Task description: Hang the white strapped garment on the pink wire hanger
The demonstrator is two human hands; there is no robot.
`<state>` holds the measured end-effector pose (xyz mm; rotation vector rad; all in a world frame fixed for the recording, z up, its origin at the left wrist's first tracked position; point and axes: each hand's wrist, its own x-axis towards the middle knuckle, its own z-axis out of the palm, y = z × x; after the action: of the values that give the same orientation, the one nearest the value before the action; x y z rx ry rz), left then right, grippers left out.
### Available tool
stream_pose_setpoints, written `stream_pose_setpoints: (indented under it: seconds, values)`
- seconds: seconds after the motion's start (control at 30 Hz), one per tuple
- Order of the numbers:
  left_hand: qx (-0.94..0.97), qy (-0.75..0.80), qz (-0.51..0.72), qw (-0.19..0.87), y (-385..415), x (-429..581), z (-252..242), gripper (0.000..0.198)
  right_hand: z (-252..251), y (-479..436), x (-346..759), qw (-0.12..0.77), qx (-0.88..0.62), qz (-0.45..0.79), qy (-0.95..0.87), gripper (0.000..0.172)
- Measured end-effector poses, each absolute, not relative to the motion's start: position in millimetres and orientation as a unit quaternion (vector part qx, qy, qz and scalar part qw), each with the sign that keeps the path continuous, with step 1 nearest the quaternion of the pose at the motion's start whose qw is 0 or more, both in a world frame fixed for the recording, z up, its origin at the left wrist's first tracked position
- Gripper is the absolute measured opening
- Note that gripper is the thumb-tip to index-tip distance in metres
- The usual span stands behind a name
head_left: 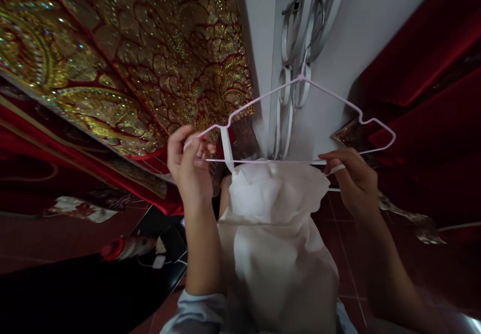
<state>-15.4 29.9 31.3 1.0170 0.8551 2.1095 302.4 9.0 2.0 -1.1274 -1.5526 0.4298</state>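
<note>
A thin pale pink hanger point(301, 77) is held level in front of me, its metal hook pointing away. My left hand point(191, 168) is closed around the hanger's left end. A white garment point(278, 238) with a ruffled top hangs below the bottom bar. Its left strap point(227, 148) is looped over the hanger's left shoulder, by the notch. Under the right part of the bar, my right hand point(351, 178) pinches the garment's right strap point(335, 169) between thumb and fingers. That strap lies off the hanger's right shoulder.
Red garments with gold beaded embroidery point(180, 48) hang at the left. Ahead stands a white panel with looped metalwork point(287, 86). Dark red cloth point(432, 98) hangs at the right. A red-capped bottle point(116, 248) and a white plug point(159, 262) lie at the lower left.
</note>
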Motion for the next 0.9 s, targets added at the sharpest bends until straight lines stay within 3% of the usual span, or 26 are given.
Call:
stream_pose_setpoints:
  seconds: [0.13,0.4,0.53,0.7,0.9]
  values:
    - [0.323,0.332,0.785,0.411,18.9,11.2,2.3,0.042,-1.1,8.9,296.2,0.546,-0.475,0.183,-0.665,0.019]
    - [0.371,0.346,0.777,0.373,9.3,16.6,-0.9,0.049,13.5,11.2,335.1,0.694,-0.551,0.054,-0.461,0.013]
    - [0.371,0.341,0.781,0.367,8.5,14.1,1.4,0.048,33.6,22.4,370.5,0.653,-0.639,0.162,-0.373,0.017]
    - [0.367,0.351,0.777,0.373,6.3,19.7,1.1,0.051,50.4,42.5,380.4,0.635,-0.632,0.264,-0.357,0.02]
    - [0.374,0.362,0.768,0.374,2.6,17.6,1.6,0.049,73.4,43.7,373.9,0.627,-0.638,0.225,-0.386,0.029]
